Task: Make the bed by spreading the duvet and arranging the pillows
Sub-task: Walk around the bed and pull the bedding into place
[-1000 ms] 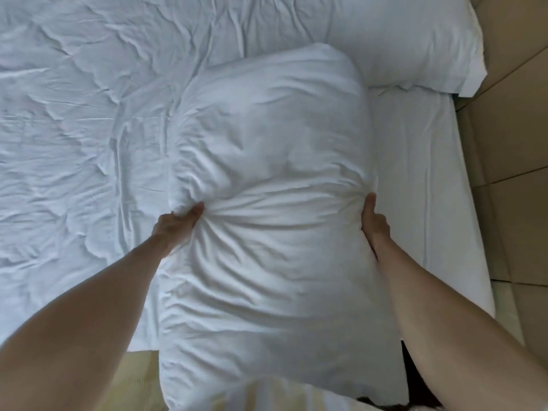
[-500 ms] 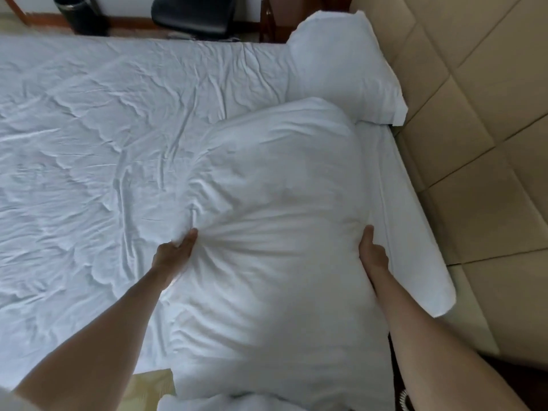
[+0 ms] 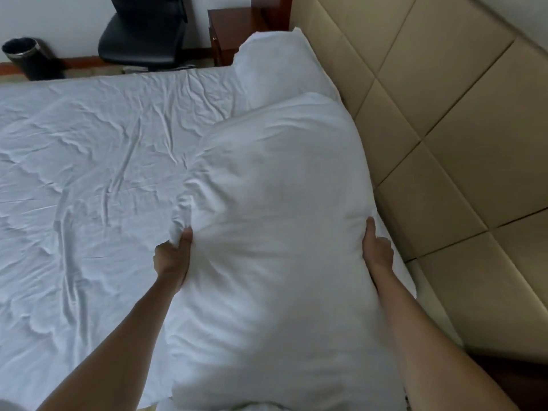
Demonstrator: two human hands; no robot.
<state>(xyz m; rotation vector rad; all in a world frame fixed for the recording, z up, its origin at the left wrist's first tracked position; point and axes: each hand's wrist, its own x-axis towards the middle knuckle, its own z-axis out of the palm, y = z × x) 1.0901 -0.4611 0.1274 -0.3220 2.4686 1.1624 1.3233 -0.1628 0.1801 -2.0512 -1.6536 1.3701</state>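
- left hand (image 3: 172, 256) grips a bunch of pillow (image 3: 275, 232) fabric
- right hand (image 3: 377, 250) holds pillow's other side — thumb up
- pillow on bed (image 3: 89, 173), beside headboard (image 3: 444, 129) — second pillow (image 3: 278, 69) behind

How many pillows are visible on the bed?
2. One large pillow is gripped by the left hand and right hand; another pillow lies beyond it against the headboard.

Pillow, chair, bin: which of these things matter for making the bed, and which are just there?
Part of the job:
held pillow, gripped by left hand and right hand
second pillow by the headboard
wrinkled sheet

Just lying about:
black chair
dark bin
wooden nightstand
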